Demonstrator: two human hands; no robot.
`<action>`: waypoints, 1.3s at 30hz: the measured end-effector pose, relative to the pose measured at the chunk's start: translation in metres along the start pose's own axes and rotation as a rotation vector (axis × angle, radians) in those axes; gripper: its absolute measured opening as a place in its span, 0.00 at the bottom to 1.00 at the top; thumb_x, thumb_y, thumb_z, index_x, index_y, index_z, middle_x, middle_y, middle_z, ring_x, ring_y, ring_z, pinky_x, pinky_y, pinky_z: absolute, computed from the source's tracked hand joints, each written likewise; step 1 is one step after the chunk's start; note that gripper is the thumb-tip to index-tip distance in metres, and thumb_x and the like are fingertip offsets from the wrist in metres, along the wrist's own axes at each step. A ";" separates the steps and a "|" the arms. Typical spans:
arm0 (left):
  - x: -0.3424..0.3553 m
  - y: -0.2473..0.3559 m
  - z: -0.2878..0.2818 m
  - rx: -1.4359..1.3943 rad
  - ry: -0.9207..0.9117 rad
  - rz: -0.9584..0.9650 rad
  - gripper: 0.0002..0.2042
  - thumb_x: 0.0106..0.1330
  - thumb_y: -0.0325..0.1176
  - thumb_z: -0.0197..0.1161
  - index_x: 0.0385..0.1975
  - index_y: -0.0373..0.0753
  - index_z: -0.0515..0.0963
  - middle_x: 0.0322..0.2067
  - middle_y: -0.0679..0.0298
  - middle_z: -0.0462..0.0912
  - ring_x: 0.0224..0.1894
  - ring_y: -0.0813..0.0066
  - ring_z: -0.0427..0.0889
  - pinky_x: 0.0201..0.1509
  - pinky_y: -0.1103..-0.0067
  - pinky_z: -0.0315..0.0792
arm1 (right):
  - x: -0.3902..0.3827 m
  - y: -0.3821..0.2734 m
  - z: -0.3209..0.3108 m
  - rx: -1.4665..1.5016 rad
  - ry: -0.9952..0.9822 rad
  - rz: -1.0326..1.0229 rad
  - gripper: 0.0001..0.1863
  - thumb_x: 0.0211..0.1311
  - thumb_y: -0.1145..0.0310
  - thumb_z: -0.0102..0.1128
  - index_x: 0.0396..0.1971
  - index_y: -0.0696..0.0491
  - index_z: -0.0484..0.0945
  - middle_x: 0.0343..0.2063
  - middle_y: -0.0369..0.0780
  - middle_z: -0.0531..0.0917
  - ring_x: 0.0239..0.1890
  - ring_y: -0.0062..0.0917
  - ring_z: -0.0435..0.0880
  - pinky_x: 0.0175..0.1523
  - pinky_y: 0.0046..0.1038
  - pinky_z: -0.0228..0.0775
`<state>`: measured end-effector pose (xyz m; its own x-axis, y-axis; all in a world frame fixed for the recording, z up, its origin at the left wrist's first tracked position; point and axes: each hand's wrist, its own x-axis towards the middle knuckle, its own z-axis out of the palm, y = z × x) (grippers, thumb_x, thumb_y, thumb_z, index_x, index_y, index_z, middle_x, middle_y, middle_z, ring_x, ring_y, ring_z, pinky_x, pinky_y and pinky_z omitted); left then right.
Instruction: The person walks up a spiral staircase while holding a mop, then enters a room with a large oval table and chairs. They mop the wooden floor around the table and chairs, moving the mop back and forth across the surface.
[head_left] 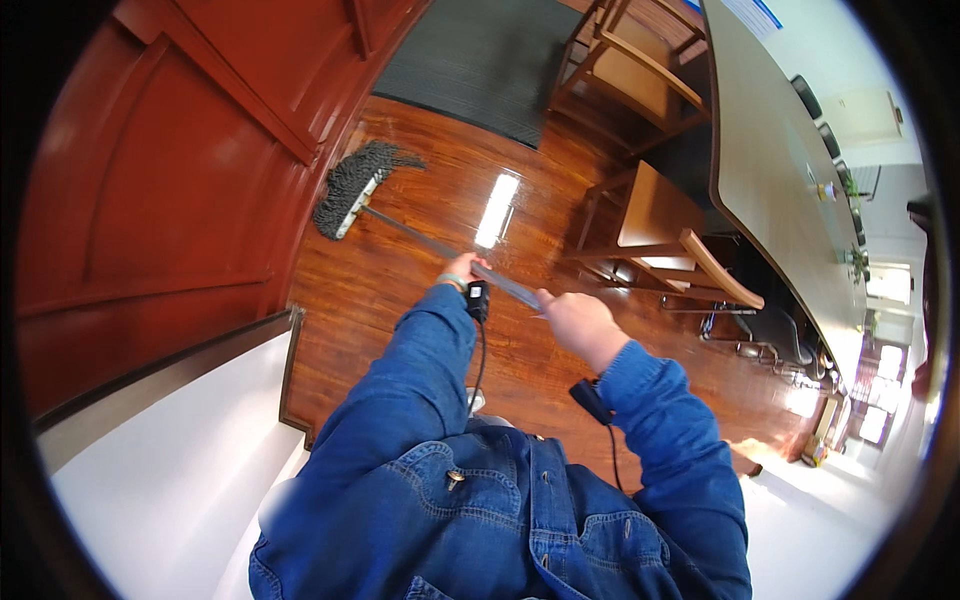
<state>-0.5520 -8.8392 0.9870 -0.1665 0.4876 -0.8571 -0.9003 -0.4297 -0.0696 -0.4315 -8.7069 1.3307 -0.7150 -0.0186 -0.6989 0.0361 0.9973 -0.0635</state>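
Observation:
A mop with a metal handle [415, 236] slants across the wooden floor in front of me. Its grey shaggy head [362, 180] lies on the boards at the far left, against the base of the red panelled door or wall. My left hand [464, 268] is closed around the handle about midway along. Nearer its upper end, my right hand [583, 325] grips the same handle, with the thumb along it. Both arms wear blue denim sleeves, and a small black device with a cable hangs at each wrist.
Red panelling [165, 210] rises on the left, above a white wall [190, 430] with a dark skirting. A dark mat [475, 65] lies ahead. Wooden chairs [660, 205] stand right of the mop beside a long table [770, 150], with small plants on its far side. The glossy floor [400, 330] reflects light.

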 end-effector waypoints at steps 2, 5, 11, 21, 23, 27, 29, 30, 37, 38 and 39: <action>-0.007 0.028 -0.018 -0.017 0.068 0.099 0.06 0.68 0.31 0.52 0.32 0.35 0.66 0.25 0.59 0.70 0.26 0.65 0.74 0.46 0.55 0.74 | 0.023 -0.017 0.002 0.039 0.051 -0.044 0.17 0.62 0.72 0.48 0.51 0.57 0.68 0.27 0.46 0.83 0.32 0.39 0.84 0.34 0.37 0.77; -0.016 0.035 -0.033 0.010 0.166 0.103 0.07 0.68 0.31 0.52 0.32 0.36 0.65 0.25 0.59 0.70 0.26 0.65 0.74 0.44 0.57 0.76 | 0.031 -0.023 0.020 0.101 0.039 -0.062 0.17 0.61 0.70 0.50 0.50 0.57 0.67 0.25 0.46 0.82 0.31 0.40 0.84 0.33 0.38 0.76; -0.010 -0.050 -0.020 0.114 0.229 0.114 0.06 0.67 0.30 0.53 0.31 0.35 0.66 0.24 0.57 0.72 0.29 0.60 0.75 0.43 0.57 0.75 | -0.011 0.029 0.086 0.233 0.042 -0.064 0.16 0.62 0.70 0.49 0.49 0.55 0.66 0.23 0.47 0.82 0.28 0.42 0.83 0.32 0.41 0.75; 0.058 -0.334 0.037 -0.089 0.144 0.028 0.04 0.66 0.27 0.50 0.35 0.33 0.66 0.26 0.54 0.73 0.31 0.55 0.77 0.43 0.52 0.74 | -0.171 0.228 0.205 0.080 0.139 -0.047 0.21 0.59 0.70 0.51 0.55 0.48 0.70 0.24 0.46 0.83 0.27 0.41 0.83 0.32 0.41 0.75; 0.069 -0.405 0.062 -0.056 0.066 -0.066 0.06 0.67 0.30 0.48 0.37 0.33 0.66 0.31 0.51 0.76 0.36 0.50 0.79 0.44 0.52 0.74 | -0.219 0.272 0.200 0.026 0.191 -0.081 0.21 0.58 0.69 0.52 0.53 0.46 0.73 0.24 0.45 0.83 0.27 0.40 0.83 0.32 0.41 0.75; 0.079 -0.497 0.119 -0.197 -0.033 -0.220 0.07 0.69 0.31 0.49 0.42 0.36 0.66 0.36 0.52 0.76 0.42 0.52 0.78 0.45 0.52 0.73 | -0.276 0.326 0.165 -0.149 0.172 -0.070 0.17 0.57 0.67 0.54 0.48 0.46 0.77 0.21 0.45 0.82 0.25 0.39 0.83 0.31 0.38 0.75; 0.075 -0.522 0.139 -0.306 -0.046 -0.271 0.07 0.69 0.30 0.50 0.44 0.39 0.66 0.36 0.54 0.75 0.40 0.57 0.78 0.46 0.53 0.73 | -0.286 0.335 0.152 -0.281 0.170 -0.077 0.16 0.57 0.67 0.55 0.46 0.46 0.79 0.20 0.43 0.82 0.24 0.37 0.82 0.30 0.36 0.75; 0.073 -0.525 0.142 -0.307 -0.066 -0.279 0.07 0.70 0.29 0.51 0.44 0.39 0.66 0.36 0.56 0.74 0.37 0.61 0.77 0.47 0.54 0.74 | -0.287 0.336 0.148 -0.299 0.186 -0.110 0.16 0.57 0.68 0.55 0.46 0.46 0.79 0.20 0.42 0.82 0.24 0.36 0.82 0.30 0.36 0.74; 0.051 -0.465 0.112 -0.467 -0.119 -0.115 0.05 0.69 0.27 0.50 0.41 0.37 0.65 0.35 0.56 0.73 0.37 0.61 0.78 0.42 0.53 0.73 | -0.243 0.286 0.129 -0.414 0.225 -0.251 0.16 0.56 0.67 0.56 0.46 0.46 0.78 0.18 0.41 0.80 0.22 0.35 0.81 0.28 0.35 0.73; 0.046 -0.446 0.098 -0.445 -0.140 -0.083 0.05 0.69 0.27 0.50 0.41 0.38 0.65 0.35 0.56 0.74 0.37 0.61 0.78 0.42 0.53 0.73 | -0.232 0.270 0.128 -0.423 0.226 -0.275 0.16 0.57 0.66 0.56 0.47 0.47 0.78 0.18 0.41 0.81 0.22 0.36 0.82 0.28 0.36 0.74; 0.039 -0.426 0.082 -0.441 -0.120 -0.060 0.05 0.69 0.28 0.51 0.41 0.38 0.66 0.35 0.56 0.74 0.37 0.61 0.78 0.42 0.54 0.73 | -0.221 0.252 0.129 -0.397 0.230 -0.292 0.16 0.57 0.66 0.56 0.47 0.47 0.78 0.19 0.43 0.81 0.23 0.37 0.81 0.29 0.37 0.73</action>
<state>-0.2085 -8.5745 1.0250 -0.1882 0.5946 -0.7817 -0.6571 -0.6678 -0.3498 -0.1750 -8.4604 1.3771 -0.7919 -0.3278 -0.5152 -0.4216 0.9038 0.0731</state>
